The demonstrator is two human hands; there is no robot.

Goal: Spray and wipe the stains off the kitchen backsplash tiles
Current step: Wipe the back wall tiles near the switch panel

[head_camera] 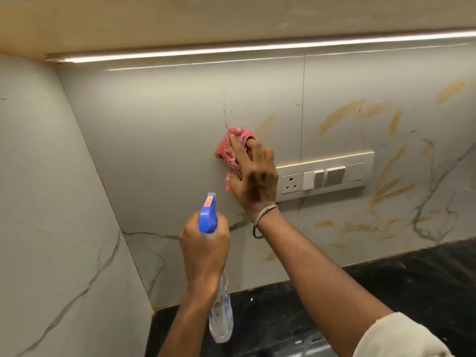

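Right hand (pixel 255 179) grips one crumpled pink cloth (pixel 228 152) against glossy grey tiles (pixel 154 150); left hand (pixel 203 244), nearer, clasps one blue-topped clear spray bottle (pixel 208 215).

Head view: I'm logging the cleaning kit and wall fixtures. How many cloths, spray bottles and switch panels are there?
pink cloth: 1
spray bottle: 1
switch panel: 1
Total: 3
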